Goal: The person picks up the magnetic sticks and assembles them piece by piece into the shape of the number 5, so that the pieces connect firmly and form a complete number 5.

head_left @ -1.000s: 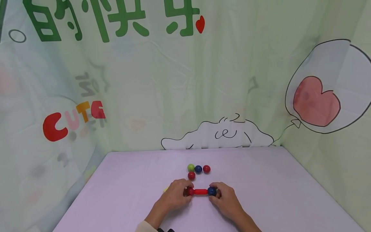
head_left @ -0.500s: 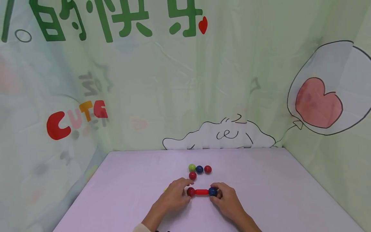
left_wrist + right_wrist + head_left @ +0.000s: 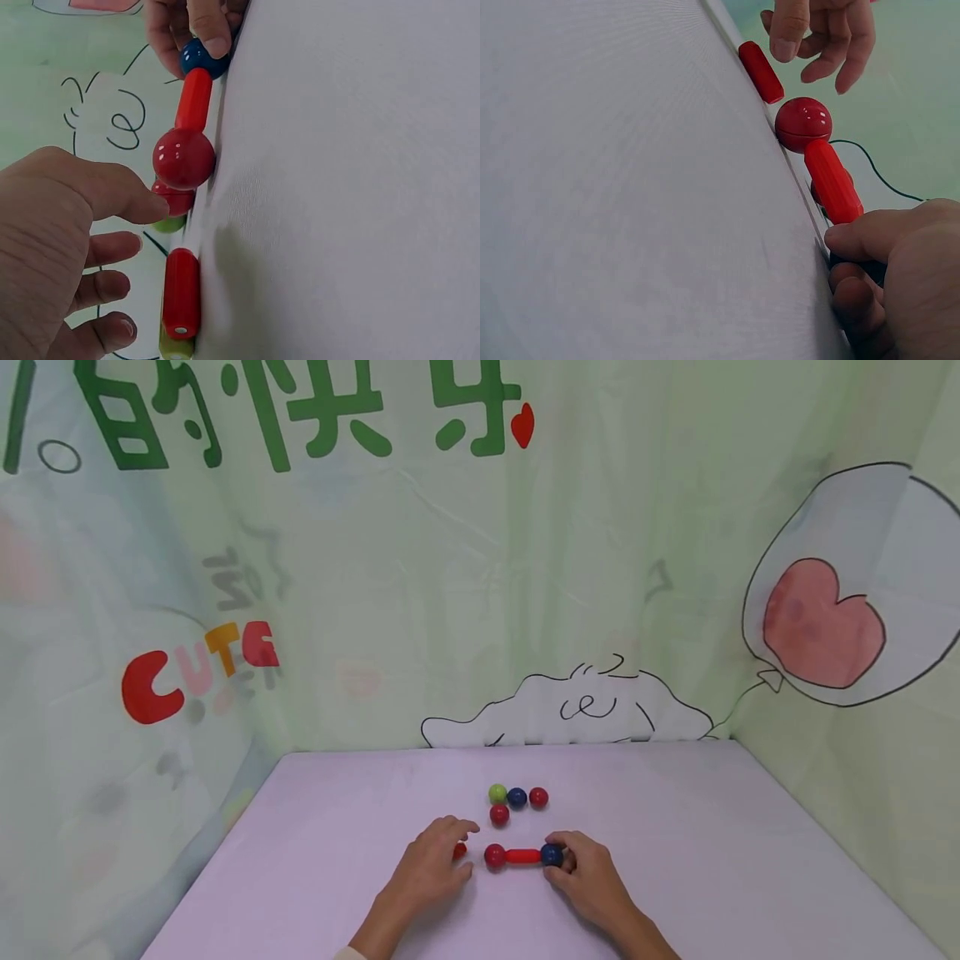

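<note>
A red ball (image 3: 495, 857), a red rod (image 3: 522, 857) and a blue ball (image 3: 552, 855) are joined in a row on the table. At the right end, my right hand (image 3: 592, 878) pinches the blue ball between thumb and fingers. My left hand (image 3: 429, 867) is apart from the red ball, its fingers spread and holding nothing. Near those fingers lies a loose red rod (image 3: 181, 294) with a small silver dot on its end. A yellow-green rod (image 3: 177, 348) shows behind it in the left wrist view; my left hand hides it from the head view.
Beyond the hands, a green ball (image 3: 497, 793), a second blue ball (image 3: 517, 797) and two more red balls, one in front (image 3: 499, 815) and one at the right (image 3: 538, 797), sit on the lilac table (image 3: 675, 827). A printed curtain (image 3: 360, 593) surrounds the table's back and sides.
My left hand has let go of the joined red ball and moved left, towards the loose red rod. My right hand keeps its pinch on the blue ball.
</note>
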`<action>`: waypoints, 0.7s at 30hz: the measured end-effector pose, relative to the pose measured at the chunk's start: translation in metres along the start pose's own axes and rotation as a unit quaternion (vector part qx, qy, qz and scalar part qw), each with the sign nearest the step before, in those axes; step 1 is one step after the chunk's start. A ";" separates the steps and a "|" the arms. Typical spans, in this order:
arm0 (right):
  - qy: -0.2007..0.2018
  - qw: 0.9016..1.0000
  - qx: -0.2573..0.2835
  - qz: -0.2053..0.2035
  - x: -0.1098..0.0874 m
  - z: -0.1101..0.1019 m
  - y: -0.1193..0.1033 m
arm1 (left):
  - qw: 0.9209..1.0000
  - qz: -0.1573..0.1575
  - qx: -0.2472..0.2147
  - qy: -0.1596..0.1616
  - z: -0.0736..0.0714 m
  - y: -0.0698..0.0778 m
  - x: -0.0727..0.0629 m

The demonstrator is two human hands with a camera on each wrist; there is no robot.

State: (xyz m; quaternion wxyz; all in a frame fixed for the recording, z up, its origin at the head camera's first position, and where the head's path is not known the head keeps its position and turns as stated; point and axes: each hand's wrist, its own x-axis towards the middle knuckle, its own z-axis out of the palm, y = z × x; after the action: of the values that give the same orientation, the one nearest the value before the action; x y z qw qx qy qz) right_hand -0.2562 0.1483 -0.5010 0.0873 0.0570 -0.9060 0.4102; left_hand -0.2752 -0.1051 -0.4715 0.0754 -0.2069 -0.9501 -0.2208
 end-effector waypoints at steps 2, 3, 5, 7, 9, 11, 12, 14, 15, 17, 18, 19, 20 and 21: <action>0.001 1.000 0.001 -0.002 0.000 -0.001 0.001 | 1.000 -0.004 0.011 0.008 0.000 -0.002 -0.001; 0.001 1.000 0.002 -0.002 0.000 -0.001 0.001 | 1.000 -0.005 0.017 0.011 0.000 -0.004 -0.001; 0.001 1.000 0.004 -0.001 0.000 -0.001 0.001 | 0.999 -0.007 0.028 0.015 0.001 -0.007 -0.002; 0.001 1.000 0.004 0.000 0.000 -0.001 0.001 | 0.999 -0.013 0.034 0.015 0.001 -0.009 -0.003; 0.001 1.000 0.005 0.001 -0.001 0.000 0.001 | 0.999 -0.022 0.037 0.014 0.002 -0.011 -0.004; 0.000 1.000 0.006 0.003 -0.001 0.000 0.001 | 0.999 -0.032 0.037 0.012 0.002 -0.012 -0.004; 0.001 1.000 0.006 0.003 -0.001 0.000 0.000 | 0.998 -0.038 0.040 0.011 0.003 -0.012 -0.005; 0.001 1.000 0.006 0.004 -0.001 0.000 0.000 | 0.998 -0.041 0.045 0.013 0.003 -0.013 -0.005; 0.002 1.000 0.005 0.003 -0.001 0.000 0.000 | 0.998 -0.041 0.047 0.015 0.004 -0.014 -0.006; 0.003 1.000 0.003 0.003 -0.001 0.000 0.000 | 0.998 -0.038 0.048 0.022 0.005 -0.015 -0.007; 0.004 1.000 0.002 0.002 -0.001 0.000 0.000 | 0.998 -0.036 0.049 0.026 0.005 -0.016 -0.007; 0.005 1.000 0.002 0.002 -0.001 0.000 0.000 | 0.998 -0.035 0.048 0.030 0.006 -0.016 -0.008; 0.005 1.000 0.002 0.001 -0.001 0.000 0.000 | 0.998 -0.034 0.047 0.034 0.006 -0.017 -0.008; 0.007 1.000 0.002 0.000 0.000 0.000 0.001 | 0.998 -0.032 0.045 0.037 0.006 -0.017 -0.009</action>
State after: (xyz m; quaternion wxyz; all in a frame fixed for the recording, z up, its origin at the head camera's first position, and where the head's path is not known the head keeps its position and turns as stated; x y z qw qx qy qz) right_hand -0.2558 0.1488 -0.5014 0.0932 0.0546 -0.9048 0.4119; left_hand -0.2751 -0.1193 -0.4860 0.1127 -0.1641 -0.9619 -0.1876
